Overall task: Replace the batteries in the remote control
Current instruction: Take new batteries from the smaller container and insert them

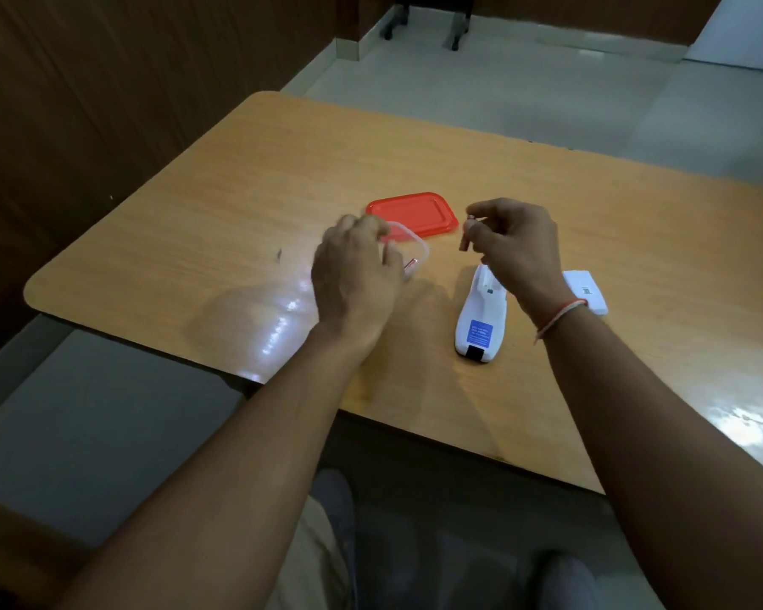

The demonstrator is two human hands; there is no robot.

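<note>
One battery (466, 234) in right hand (518, 248), above remote (481, 319).

red lid (410, 212), white remote (481, 319) (blue label), seemingly clear container (408, 246)

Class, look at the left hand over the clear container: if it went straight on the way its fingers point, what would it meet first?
Most likely the clear plastic container under the left hand, though depth is unclear; beyond lies the red rectangular lid.

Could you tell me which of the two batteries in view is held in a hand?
The battery pinched in the right hand; the other battery lies in the clear container.
</note>
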